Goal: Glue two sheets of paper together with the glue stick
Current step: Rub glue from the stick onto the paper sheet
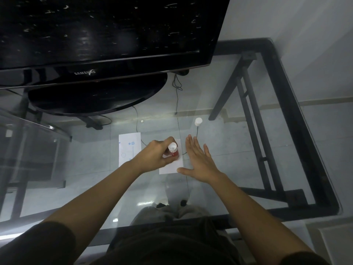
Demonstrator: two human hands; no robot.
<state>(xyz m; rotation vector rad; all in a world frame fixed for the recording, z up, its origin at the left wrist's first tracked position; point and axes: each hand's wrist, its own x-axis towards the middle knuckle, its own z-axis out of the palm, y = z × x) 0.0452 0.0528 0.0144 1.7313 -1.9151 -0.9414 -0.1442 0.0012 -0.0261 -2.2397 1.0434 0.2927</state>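
Evidently the gluing step is in hand: the red glue stick (pixel 173 150) stands upright on the right-hand sheet (pixel 170 168), mid-tabletop, clamped in the curled fingers and thumb of the left hand (pixel 155 155). The right hand (pixel 198 159) lies flat just beside it, fingers straight and spread, thumb at the sheet's near right corner. The second sheet (pixel 129 148) lies just left; the white cap (pixel 198 121) stands nearer the glass tabletop's (pixel 238 159) back edge. Next, probably: spread glue evenly, then lay the second sheet squarely on top
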